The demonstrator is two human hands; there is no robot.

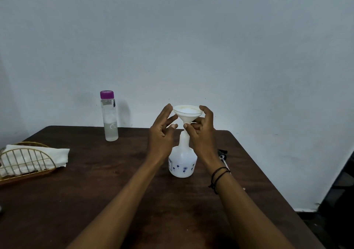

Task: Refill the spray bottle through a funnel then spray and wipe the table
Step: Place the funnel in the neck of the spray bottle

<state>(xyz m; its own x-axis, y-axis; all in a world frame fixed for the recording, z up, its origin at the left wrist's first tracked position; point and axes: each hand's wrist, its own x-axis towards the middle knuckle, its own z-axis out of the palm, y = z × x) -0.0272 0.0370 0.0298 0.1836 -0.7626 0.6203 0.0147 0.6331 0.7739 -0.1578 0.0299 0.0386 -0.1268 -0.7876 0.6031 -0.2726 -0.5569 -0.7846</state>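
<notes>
A white spray bottle body [183, 161] with small blue flower prints stands uncapped on the dark wooden table [107, 187]. A white funnel [187, 113] sits with its stem in the bottle's neck. My right hand [201, 131] pinches the funnel's stem, a finger touching the rim. My left hand [162, 131] hovers beside the funnel's left side, fingers spread and loosely bent, holding nothing. A clear water bottle [109, 116] with a purple cap stands at the table's far left edge. The spray head [223, 155] lies behind my right wrist, mostly hidden.
A gold wire basket [24, 164] holding a white cloth [38, 154] sits at the table's left side. The table backs onto a pale wall. Its right edge drops off to a dark floor area.
</notes>
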